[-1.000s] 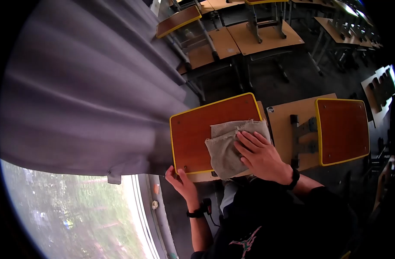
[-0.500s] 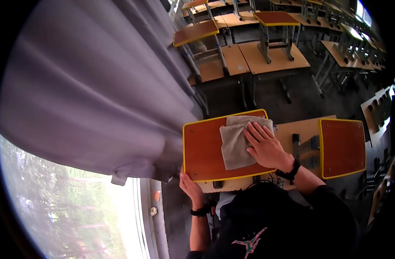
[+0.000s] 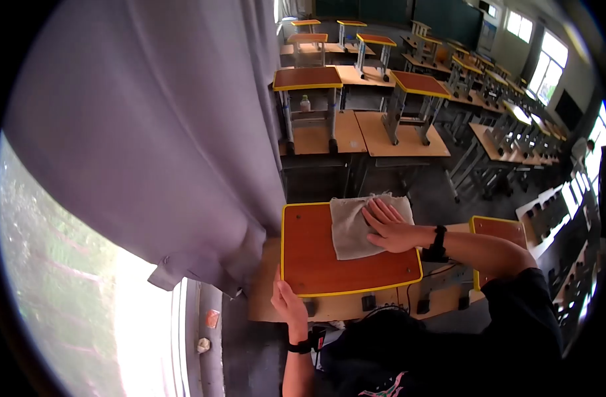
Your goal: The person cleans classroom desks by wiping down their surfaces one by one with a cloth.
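A brown stool seat with a yellow rim (image 3: 309,248) stands on a light wooden desk (image 3: 266,301) in front of me. My right hand (image 3: 390,228) presses a grey cloth (image 3: 349,231) flat on the right part of the seat, its fingers stretched out over the cloth. At the seat's near left corner, my left hand (image 3: 288,303) holds the yellow edge, its fingers partly hidden beyond the rim. Both wrists carry black bands.
A second stool seat (image 3: 501,231) is at the right. Ahead, rows of desks (image 3: 402,139) bear stools (image 3: 307,78), one with a small bottle (image 3: 305,103) under it. A grey curtain (image 3: 144,132) and a bright window (image 3: 71,278) are at the left. A person (image 3: 581,149) is far right.
The view has tilted up, showing more of the room. My right hand and the cloth have shifted over the seat, which now appears squarer to me. My left hand has closed on the seat's edge.
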{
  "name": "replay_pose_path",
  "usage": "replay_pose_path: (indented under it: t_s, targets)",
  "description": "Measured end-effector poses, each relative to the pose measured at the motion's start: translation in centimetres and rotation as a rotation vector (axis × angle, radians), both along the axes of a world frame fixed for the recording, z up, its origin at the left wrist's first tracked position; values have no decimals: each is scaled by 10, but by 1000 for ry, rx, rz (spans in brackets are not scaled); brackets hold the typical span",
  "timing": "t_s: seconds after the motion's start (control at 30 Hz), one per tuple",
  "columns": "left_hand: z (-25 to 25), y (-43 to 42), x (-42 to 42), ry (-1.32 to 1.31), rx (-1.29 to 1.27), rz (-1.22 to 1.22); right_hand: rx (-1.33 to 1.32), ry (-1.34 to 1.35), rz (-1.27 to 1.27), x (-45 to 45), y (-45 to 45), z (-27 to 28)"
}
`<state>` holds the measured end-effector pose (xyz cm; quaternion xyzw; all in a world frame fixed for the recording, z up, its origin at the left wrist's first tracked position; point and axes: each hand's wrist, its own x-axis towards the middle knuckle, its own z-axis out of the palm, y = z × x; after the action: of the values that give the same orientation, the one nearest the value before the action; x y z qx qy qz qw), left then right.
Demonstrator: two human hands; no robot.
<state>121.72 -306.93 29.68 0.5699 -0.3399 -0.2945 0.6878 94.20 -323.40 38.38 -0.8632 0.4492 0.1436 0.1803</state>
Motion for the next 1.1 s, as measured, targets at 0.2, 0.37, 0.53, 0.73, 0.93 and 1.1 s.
replay_pose_path:
  t_s: [0.2,0.37,0.53,0.73,0.93,1.1]
  targets:
    - [-12,1,4,-41,42,-14,-31,-43,91,72,-5,-6]
    - [-7,1,4,-108,-25,-14,-8,-63,164,140,7,-5]
    - [-23,0,0,-113,-71,56,8,-98,224,150,36,0]
    - [-41,4,0,-122,24,86,-75,-239,360,124,107,-7]
    - [-47,7,13,-138,-128,-208,-194,-346,356,83,132,-3]
    - [-50,9,10,-25,-100,-214,-178,-253,160,31,143,8]
